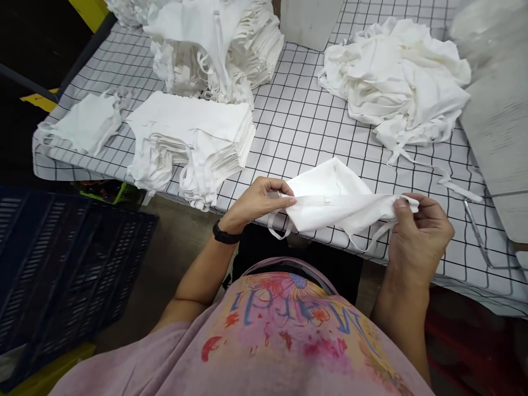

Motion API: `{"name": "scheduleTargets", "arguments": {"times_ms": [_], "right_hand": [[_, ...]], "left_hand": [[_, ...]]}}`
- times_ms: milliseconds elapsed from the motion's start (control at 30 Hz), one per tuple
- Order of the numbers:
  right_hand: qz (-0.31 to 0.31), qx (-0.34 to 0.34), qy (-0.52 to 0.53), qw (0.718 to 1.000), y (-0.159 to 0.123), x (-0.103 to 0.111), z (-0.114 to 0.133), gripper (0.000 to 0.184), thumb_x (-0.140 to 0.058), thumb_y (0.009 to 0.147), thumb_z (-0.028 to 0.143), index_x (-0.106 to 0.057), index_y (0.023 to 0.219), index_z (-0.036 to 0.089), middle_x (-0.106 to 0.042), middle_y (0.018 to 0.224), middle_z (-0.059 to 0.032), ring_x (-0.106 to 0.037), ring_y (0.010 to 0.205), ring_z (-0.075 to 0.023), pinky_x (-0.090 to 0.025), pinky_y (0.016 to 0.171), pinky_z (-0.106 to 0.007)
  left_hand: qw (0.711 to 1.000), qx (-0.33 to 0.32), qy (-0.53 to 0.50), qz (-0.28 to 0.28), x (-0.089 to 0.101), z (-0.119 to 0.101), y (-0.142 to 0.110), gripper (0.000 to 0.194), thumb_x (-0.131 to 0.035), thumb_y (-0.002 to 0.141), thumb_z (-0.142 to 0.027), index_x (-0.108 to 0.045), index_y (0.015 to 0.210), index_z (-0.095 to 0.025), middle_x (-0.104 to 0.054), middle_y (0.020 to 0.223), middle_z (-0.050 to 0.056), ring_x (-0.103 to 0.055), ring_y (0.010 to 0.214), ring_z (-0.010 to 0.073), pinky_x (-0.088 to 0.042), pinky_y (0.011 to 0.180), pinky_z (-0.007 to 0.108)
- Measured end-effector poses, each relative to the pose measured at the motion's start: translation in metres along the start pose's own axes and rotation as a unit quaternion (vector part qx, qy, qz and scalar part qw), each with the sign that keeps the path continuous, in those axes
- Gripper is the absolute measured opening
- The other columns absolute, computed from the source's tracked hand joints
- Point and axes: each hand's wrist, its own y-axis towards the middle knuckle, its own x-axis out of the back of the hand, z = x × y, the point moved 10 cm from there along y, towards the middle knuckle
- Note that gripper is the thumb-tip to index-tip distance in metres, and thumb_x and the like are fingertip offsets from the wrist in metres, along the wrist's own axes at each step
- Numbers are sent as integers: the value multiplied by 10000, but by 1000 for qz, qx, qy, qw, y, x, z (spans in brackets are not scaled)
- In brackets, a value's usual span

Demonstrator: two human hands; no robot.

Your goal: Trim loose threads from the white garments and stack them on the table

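White strapped garment [330, 214] is stretching sideways between my two hands, partly over the near edge of the surface [289, 126], where a white cloth with a black grid is lying. With my left hand [258, 201] I am pinching one end of the garment's edge, thumb and forefinger pressing together on the fabric. With my right hand [423, 236] I am gripping the other end, my thumb pressing on top and my fingers curling around behind. Between them the edge is running nearly straight, and a pointed part of the fabric is spreading beyond it on the grid. Thin straps are dangling below, near both hands. A black wristband [226, 234] is circling my left wrist, and my pink printed shirt [284, 341] is showing below.

Farther left, a neat stack of white garments [193, 118] is sitting by the near edge, its straps spilling over; a taller stack [259, 49] is standing behind it, and a small loose pile [88, 124] is lying to its left. On the right, a crumpled white heap [396, 77] is trailing a strap toward a bent metal rod [477, 236]. Down on the left, dark blue plastic crates [82, 264] are standing beside the surface.
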Motion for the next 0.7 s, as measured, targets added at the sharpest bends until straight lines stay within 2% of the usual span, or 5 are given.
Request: {"name": "scheduleTargets", "arguments": {"times_ms": [267, 367, 500, 600, 700], "right_hand": [[-2, -14, 43, 999, -10, -8, 23, 299, -875, 675, 315, -751, 910, 179, -626, 748, 6, -570, 648, -127, -500, 642, -293], [-2, -15, 43, 999, -12, -10, 30, 326, -876, 663, 332, -731, 909, 174, -606, 740, 14, -545, 629, -120, -497, 631, -288], [-12, -3, -20, 1000, -10, -4, 27, 265, -816, 724, 315, -735, 928, 166, -637, 772, -3, -557, 645, -128, -480, 647, -303], [-6, 80, -168, 982, -12, -4, 38, 238, -733, 790, 210, -765, 1023, 178, -740, 978, -70, -670, 865, -215, -514, 806, -386], [67, 223, -231, 945, -28, -29, 65, 392, -691, 836, 148, -735, 1220, 214, -714, 1287, -119, -642, 1224, -305, -493, 1013, -482]], "left_hand": [[984, -52, 169, 17, -24, -14, 7, 277, -877, 740, -407, -810, 908, -198, -691, 823, 19, -628, 877, 186, -459, 831, 310], [979, -78, 183, 46, -39, -17, 9, 205, -786, 843, -410, -810, 888, -212, -720, 865, 35, -637, 937, 208, -461, 873, 334], [985, -106, 138, 14, -39, -22, 11, 196, -737, 883, -374, -777, 834, -188, -751, 922, 44, -663, 992, 214, -481, 910, 327], [994, -92, 62, 12, -37, -19, 12, 221, -729, 890, -377, -775, 865, -162, -777, 916, 49, -699, 900, 191, -514, 849, 300], [995, -95, 28, 3, -35, -17, 12, 220, -729, 890, -361, -791, 921, -152, -801, 970, 64, -724, 934, 199, -529, 850, 295]]}}
